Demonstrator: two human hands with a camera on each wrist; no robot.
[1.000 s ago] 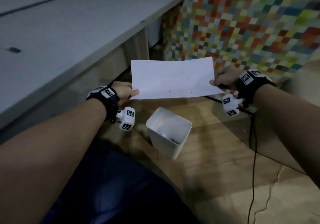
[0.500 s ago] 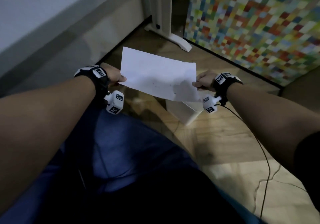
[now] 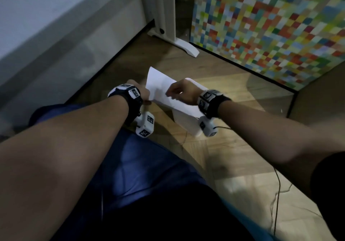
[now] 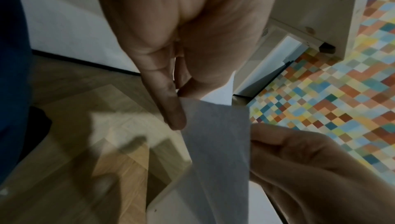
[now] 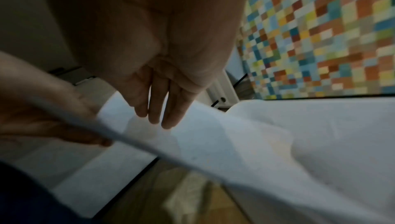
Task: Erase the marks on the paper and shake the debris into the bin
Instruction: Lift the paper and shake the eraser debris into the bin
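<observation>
Left grip [image 3: 139, 91] pinching paper [image 3: 162, 89], bin [image 3: 186, 123] half-hidden

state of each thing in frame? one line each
paper: held in the air over the bin, tilted, bowed.
bin: upright on the floor, mostly hidden under the paper.
left hand: pinches the paper's left edge.
right hand: on the paper's top face, fingers straight in the right wrist view; grip unclear.
cable: lies loose on the floor.
</observation>
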